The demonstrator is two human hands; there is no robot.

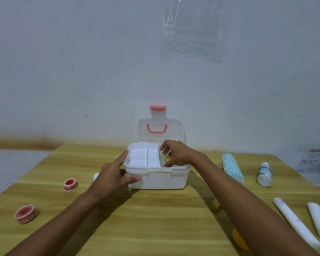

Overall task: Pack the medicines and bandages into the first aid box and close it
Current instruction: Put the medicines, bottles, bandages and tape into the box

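The first aid box [156,177] sits at the far middle of the tabletop [155,218], clear lid [161,126] standing open against the wall, and the left hand [115,175] braces its near left corner, fingers spread and pressing the wall rather than wrapped round anything. The right hand [174,154] dips into the right compartment, fingers curled over something small and yellow [166,159]; whether they grip it, I cannot tell. The risk from here: that light box could slide or tip if the left hand lets go while the right pushes down, and the upright lid could drop onto the wrist. Inside, the white tray [143,157] shows two bare sections on the left. Plenty waits outside: two red tape rolls [69,184] toward the left edge, a striped bandage roll [232,168], a white bottle [264,175] and two white tubes [296,221] toward the right edge.
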